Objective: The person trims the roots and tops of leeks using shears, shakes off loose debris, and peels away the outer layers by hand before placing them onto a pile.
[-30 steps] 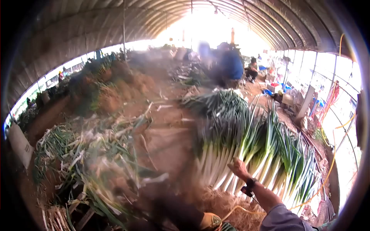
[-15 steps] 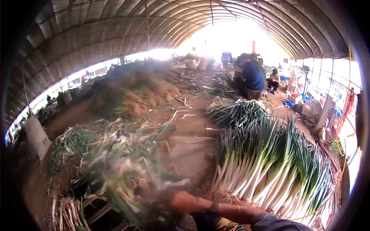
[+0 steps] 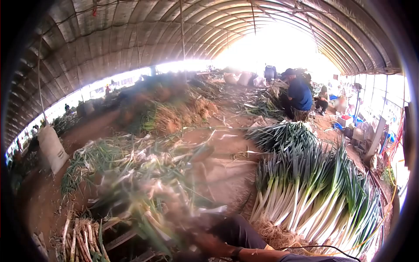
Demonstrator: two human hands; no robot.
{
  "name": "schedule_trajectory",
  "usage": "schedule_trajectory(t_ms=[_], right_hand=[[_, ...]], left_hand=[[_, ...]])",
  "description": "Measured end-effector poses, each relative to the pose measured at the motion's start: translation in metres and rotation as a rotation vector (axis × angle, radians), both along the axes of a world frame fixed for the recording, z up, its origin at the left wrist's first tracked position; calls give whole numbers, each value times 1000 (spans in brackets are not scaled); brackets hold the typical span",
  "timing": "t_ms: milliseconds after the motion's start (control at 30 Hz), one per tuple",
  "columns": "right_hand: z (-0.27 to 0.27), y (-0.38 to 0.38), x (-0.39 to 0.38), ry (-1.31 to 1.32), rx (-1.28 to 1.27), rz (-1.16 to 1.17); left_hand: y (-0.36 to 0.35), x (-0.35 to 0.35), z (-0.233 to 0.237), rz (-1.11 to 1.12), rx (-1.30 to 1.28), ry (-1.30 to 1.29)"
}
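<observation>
My right hand (image 3: pixel 209 244) reaches in from the lower right, with a dark band on its wrist. Its fingers are smeared and dark against the leaves, so I cannot tell what they hold. Just beyond it lies a loose heap of green onion leaves and peeled scraps (image 3: pixel 150 192). To the right of my forearm is a thick row of cleaned large green onions (image 3: pixel 305 196), white stalks and roots toward me, green tops pointing away. My dark-trousered leg (image 3: pixel 240 231) shows behind the wrist. My left hand is out of view.
A bundle of stalks (image 3: pixel 83 240) stands at the lower left beside wooden slats. Further off are unpeeled onions with soil-coloured roots (image 3: pixel 183 115) and a white sack (image 3: pixel 52 148). A person in a blue shirt (image 3: pixel 300 94) sits low at the back right. A yellow cord (image 3: pixel 384 214) runs along the right.
The whole scene has shifted right and slightly down in view. My right hand and forearm are lower, showing more of my leg. A thin black cable now appears at the bottom right.
</observation>
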State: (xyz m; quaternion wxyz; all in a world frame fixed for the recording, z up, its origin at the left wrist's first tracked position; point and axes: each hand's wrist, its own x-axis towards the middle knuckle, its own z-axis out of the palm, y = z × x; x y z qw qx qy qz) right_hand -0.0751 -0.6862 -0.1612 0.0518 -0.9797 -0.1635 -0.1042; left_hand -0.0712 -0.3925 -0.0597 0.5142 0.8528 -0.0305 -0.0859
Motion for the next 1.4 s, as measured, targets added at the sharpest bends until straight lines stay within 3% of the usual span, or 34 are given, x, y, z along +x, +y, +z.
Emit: schedule_trajectory(t_ms=[233,433,533,633,733,767,833,867,967,1033,1100,1133,1200,1267,1367,1400], right_hand=[[-32,-1,23,-129,-12,-20],[-50,3,34,-429,-315,-52],[-26,-2,35,-106,2,219],[-57,0,64,188,109,366],[-66,9,86,66,110,500],[-58,7,93,-28,124,562],[44,13,77,53,109,508],[66,17,81,126,163,483],[60,31,106,429,197,361],[94,33,97,408,350,364],[85,40,101,435,539,436],[81,41,98,422,523,473],[137,48,80,538,340,431],[96,47,88,255,226,635],[96,53,84,100,104,669],[127,57,74,236,116,595]], left_hand=[[2,1,-1,6,-25,5],[4,1,0,17,-40,11],[5,0,1,25,-45,13],[4,1,1,32,-49,18],[5,2,1,43,-55,19],[4,3,1,49,-57,18],[5,3,1,54,-60,18],[8,4,-1,56,-59,12],[6,3,1,67,-71,18],[7,3,1,69,-78,15],[7,2,2,73,-85,11],[7,2,2,74,-90,9],[7,2,3,75,-103,-2],[7,5,4,82,-123,-13],[2,23,6,137,-153,70],[0,31,9,161,-164,116]])
